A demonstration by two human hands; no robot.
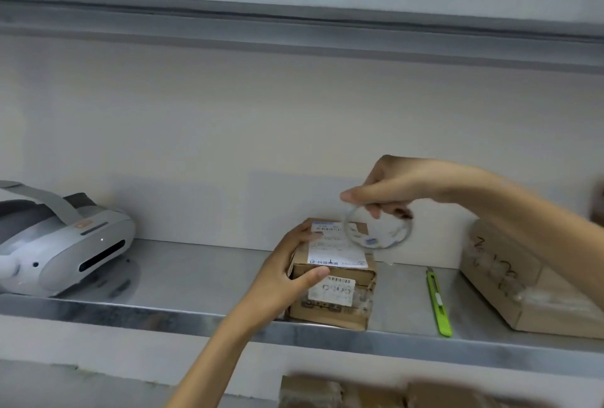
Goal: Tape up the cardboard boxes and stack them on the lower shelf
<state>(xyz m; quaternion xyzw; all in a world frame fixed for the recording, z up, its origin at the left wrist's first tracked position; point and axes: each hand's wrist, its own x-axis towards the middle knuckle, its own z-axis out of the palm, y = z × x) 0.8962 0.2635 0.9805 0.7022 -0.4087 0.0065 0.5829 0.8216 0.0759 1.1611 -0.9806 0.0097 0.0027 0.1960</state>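
Note:
A small cardboard box [333,312] with a white shipping label on top and a barcode sticker on its front stands on the steel shelf [196,276]. My left hand [287,270] grips its left side, thumb on the front face, fingers over the top edge. My right hand [398,185] holds a roll of clear tape [379,231] just above the box's far right corner. A thin strip of tape seems to run from the roll down to the box. Brown boxes [359,391] show blurred on the level below.
A grey and white label printer [62,240] sits at the shelf's left end. A green utility knife [439,303] lies right of the small box. A larger cardboard box [523,293] with handwriting stands at the right. Another shelf [294,21] runs overhead.

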